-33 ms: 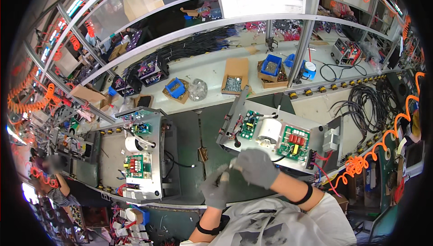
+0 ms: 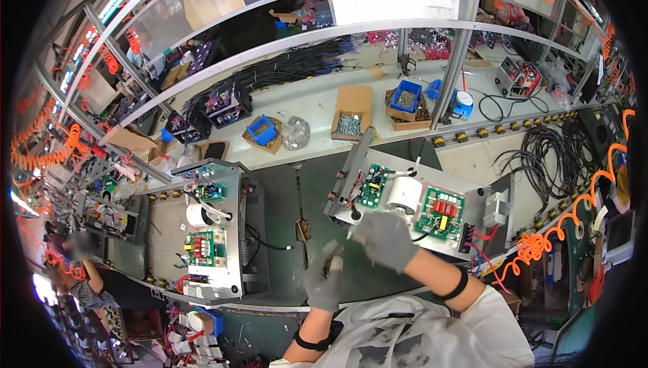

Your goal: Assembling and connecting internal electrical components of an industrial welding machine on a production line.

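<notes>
My right hand (image 2: 388, 242), in a grey glove, is bent over the front edge of an opened metal chassis (image 2: 378, 218). Its fingers are drawn together at the tips, and whatever they hold is hidden. Lower and to the left, my left hand (image 2: 323, 281), also gloved, has its thumb and fingers brought close together above the green bench top; I cannot make out anything between them. On the chassis are a white cylindrical part (image 2: 403, 196), a green circuit board (image 2: 440, 213) with red and yellow components, and a smaller green board (image 2: 373, 186).
A similar chassis (image 2: 233, 246) stands on the left. Behind are a cardboard box of screws (image 2: 348, 125), blue bins (image 2: 406, 96) and a clear bag (image 2: 295, 133). Black cables (image 2: 557, 162) and an orange coiled hose (image 2: 540, 246) are at right. Another person (image 2: 91, 287) works far left.
My right hand has moved slightly up and right, apart from my left hand and nearer the chassis's white cylinder. The left hand has shifted only a little.
</notes>
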The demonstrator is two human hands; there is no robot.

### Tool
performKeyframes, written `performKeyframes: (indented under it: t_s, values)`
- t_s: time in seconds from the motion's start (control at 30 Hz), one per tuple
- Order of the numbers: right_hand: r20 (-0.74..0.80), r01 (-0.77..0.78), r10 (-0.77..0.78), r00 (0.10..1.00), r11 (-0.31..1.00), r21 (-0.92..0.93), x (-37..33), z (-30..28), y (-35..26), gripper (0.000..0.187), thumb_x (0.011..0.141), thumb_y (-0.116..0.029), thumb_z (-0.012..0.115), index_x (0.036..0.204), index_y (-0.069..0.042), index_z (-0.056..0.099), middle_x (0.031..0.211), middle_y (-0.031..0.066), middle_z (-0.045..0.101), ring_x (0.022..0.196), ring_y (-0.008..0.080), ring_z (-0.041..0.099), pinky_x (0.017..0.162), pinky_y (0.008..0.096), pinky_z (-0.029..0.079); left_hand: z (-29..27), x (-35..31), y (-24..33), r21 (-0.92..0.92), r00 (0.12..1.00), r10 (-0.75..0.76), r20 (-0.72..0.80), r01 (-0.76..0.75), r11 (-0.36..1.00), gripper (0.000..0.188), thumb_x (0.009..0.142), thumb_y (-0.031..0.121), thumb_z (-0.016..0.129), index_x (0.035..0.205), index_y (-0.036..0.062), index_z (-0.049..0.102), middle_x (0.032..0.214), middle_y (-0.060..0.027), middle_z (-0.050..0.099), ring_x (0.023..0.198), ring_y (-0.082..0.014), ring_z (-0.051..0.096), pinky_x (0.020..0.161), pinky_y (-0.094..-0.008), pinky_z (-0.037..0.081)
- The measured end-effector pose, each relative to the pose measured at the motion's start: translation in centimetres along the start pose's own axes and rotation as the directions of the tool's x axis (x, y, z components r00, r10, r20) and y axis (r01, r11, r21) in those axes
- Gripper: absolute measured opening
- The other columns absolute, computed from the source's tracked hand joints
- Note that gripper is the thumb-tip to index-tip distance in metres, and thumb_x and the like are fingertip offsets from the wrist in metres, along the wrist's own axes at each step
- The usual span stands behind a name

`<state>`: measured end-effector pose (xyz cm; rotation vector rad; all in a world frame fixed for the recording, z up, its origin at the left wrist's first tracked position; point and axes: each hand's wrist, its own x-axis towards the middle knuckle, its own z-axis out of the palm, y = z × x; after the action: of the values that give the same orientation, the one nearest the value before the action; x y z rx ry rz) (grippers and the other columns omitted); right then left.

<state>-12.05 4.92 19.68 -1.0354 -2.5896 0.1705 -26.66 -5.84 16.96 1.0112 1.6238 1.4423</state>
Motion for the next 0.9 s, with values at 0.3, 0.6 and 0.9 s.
performKeyframes:
  t_s: [0.3,0.6,0.9]
  values:
    - [0.260,-0.168,0.221,0.940,0.962,-0.214,8.8,4.3,9.0,0.017,0.075,-0.014,0.056,0.087,-0.013,0.069,0.082,0.0118,0.064,0.079,0.0284,0.063,0.066,0.0404,0.050,-1.8,-0.2,-5.6,-0.060,0.983,-0.179,0.041,0.181,0.982,0.034,0.086,0.005,0.055,0.119,-0.0030,0.053,0.099,-0.0085,0.063,0.087,-0.0112,0.058,0.077,-0.0223,0.045]
    - [0.427,-0.204,0.280,0.860,0.955,-0.215,10.6,4.2,8.9,0.021,0.078,-0.022,0.056,0.092,-0.018,0.072,0.083,0.0112,0.066,0.078,0.0294,0.063,0.071,0.0395,0.050,-3.0,-1.1,-9.0,-0.047,0.983,-0.180,0.036,0.181,0.982,0.027,0.086,0.004,0.056,0.112,-0.0031,0.056,0.095,-0.0081,0.064,0.083,-0.0113,0.059,0.074,-0.0224,0.046]
    - [0.443,-0.340,0.384,0.810,0.923,-0.178,11.5,3.1,8.3,0.021,0.076,-0.027,0.061,0.087,-0.013,0.072,0.083,0.0142,0.066,0.077,0.0304,0.063,0.073,0.0386,0.049,-3.8,-1.9,-8.4,-0.127,0.983,-0.181,-0.020,0.177,0.976,0.026,0.085,0.000,0.055,0.110,-0.0041,0.057,0.093,-0.0076,0.064,0.083,-0.0104,0.059,0.075,-0.0218,0.046]
